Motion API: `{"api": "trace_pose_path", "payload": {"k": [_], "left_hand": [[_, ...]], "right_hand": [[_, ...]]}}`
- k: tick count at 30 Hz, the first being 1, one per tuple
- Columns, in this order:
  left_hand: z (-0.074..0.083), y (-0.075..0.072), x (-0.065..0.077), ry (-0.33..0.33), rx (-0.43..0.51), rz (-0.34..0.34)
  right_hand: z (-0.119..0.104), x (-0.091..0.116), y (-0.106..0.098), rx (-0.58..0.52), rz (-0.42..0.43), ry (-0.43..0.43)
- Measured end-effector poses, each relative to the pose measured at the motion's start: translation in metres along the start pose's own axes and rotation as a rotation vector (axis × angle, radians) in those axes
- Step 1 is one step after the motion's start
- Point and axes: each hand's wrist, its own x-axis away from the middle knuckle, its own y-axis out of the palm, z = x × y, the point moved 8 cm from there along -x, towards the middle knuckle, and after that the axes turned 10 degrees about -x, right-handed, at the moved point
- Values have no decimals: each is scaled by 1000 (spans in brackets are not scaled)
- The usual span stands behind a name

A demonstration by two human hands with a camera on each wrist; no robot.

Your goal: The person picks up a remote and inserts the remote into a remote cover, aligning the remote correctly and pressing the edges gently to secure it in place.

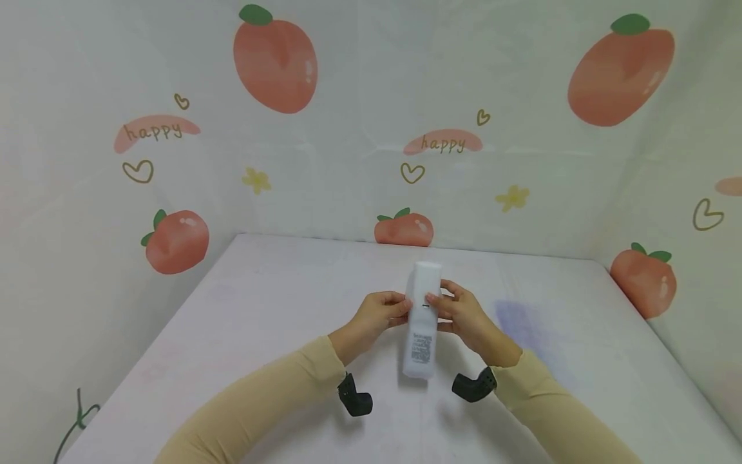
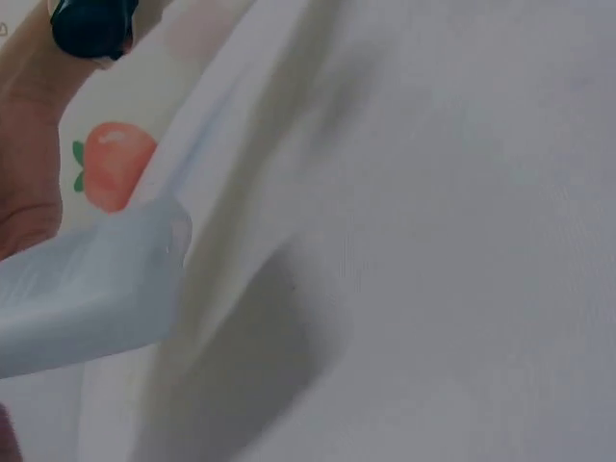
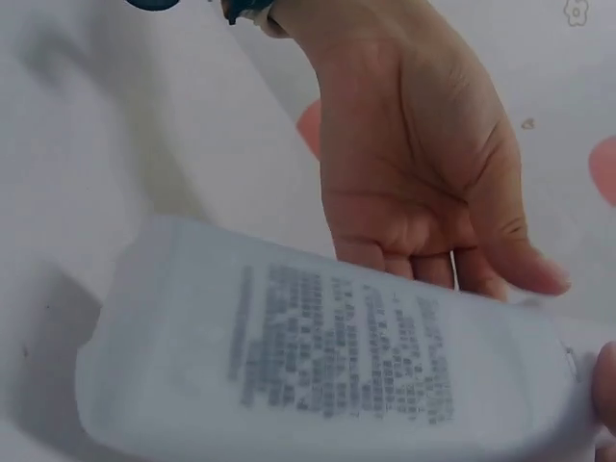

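White bottle (image 1: 422,320) off the bench (image 1: 278,296), printed text (image 1: 422,348) at near end. Left grip (image 1: 377,316) pinches its left side, right grip (image 1: 466,317) its right.

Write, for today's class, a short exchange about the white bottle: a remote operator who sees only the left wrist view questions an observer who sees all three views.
Operator: In my left wrist view, the white bottle runs off the left edge. How is it being held?
Observer: In the head view, the left hand and the right hand grip it from opposite sides.
Operator: I can't make out any dark lettering. Is there some?
Observer: Yes, the right wrist view shows a block of dark printed text on one face, though it's too blurred to read.
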Motion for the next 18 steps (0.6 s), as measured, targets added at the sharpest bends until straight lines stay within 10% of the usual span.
{"api": "trace_pose_path", "payload": {"k": [11, 18], "left_hand": [[-1, -1, 2, -33, 271, 190], [4, -4, -3, -98, 247, 247]], "right_hand": [[-10, 3, 13, 96, -10, -50], [-12, 3, 22, 208, 59, -50]]}}
